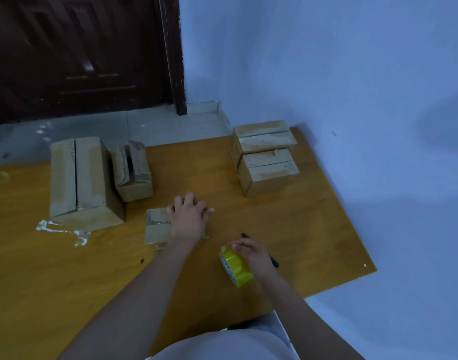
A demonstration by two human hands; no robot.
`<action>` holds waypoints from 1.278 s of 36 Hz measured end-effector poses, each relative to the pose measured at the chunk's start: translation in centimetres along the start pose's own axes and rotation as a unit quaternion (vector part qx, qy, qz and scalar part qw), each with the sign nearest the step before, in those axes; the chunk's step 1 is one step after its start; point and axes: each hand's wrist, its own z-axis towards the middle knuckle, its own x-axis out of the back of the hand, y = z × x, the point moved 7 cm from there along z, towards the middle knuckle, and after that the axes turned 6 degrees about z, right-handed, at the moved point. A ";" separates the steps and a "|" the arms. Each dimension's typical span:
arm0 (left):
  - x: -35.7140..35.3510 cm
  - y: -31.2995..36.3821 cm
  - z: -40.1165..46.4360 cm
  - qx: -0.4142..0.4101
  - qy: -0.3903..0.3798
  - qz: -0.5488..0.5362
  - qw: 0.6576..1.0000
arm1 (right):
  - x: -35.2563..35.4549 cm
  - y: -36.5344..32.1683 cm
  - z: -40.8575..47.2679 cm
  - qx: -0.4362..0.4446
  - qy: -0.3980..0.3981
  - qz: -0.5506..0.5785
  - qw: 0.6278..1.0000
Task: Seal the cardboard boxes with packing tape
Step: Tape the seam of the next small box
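A small cardboard box lies on the wooden table in front of me. My left hand rests flat on top of it with fingers spread, covering its right part. To the right and nearer, my right hand grips a yellow roll of packing tape standing on edge on the table. Whether a strip runs from the roll to the box is not visible.
A large cardboard box and a smaller open one stand at the left. Two stacked boxes sit at the back right by the blue wall. A black pen lies behind my right hand. Tape scraps lie at the left.
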 end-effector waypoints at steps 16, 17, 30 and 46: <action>1.5 -0.1 -1.0 -0.076 0.051 -0.074 0.993 | -0.7 -1.2 -1.0 -0.007 -0.013 -0.001 1.000; 1.4 -0.3 -1.3 -0.088 0.033 -0.072 0.993 | -0.7 -1.1 -1.1 -0.014 -0.013 0.002 1.000; 0.3 -0.2 -4.5 -0.199 0.020 -0.024 0.979 | -0.6 -1.1 -1.1 -0.011 0.004 -0.025 1.000; -0.2 0.1 -3.7 -0.015 -0.005 -0.176 0.984 | -1.0 -0.5 -1.2 -0.019 0.003 -0.032 0.999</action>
